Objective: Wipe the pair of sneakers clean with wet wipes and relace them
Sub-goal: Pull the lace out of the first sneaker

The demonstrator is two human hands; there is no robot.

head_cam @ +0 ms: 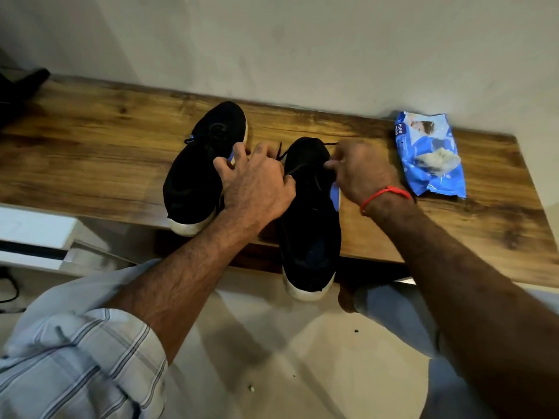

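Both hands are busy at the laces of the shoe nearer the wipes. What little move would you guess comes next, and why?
Probably drawing the lace taut through the eyelets. The left hand pinches one strand and the right hand pinches at the other side of the right sneaker, whose lace ends still lie loose near the toe. The left sneaker and the wipes pack lie untouched on the wooden bench.

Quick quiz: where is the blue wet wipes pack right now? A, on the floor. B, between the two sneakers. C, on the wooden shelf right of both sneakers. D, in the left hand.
C: the wet wipes pack lies on the wooden shelf, right of both sneakers, untouched by either hand.
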